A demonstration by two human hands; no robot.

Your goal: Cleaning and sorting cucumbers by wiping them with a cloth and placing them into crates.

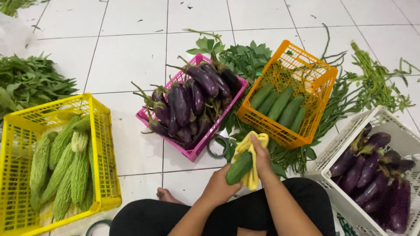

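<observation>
Hands [238, 175] grip cucumber [239, 168], cloth [250, 146] around

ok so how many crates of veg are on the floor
4: a yellow crate at left, a pink crate in the middle, an orange crate beside it, and a white crate at right. More may sit outside the view.

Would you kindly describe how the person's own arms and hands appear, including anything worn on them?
Both forearms are bare, with no sleeves in view. The left hand and the right hand wear no gloves, and no rings, watch or bracelets can be made out. Black clothing covers the legs below the arms.
</observation>
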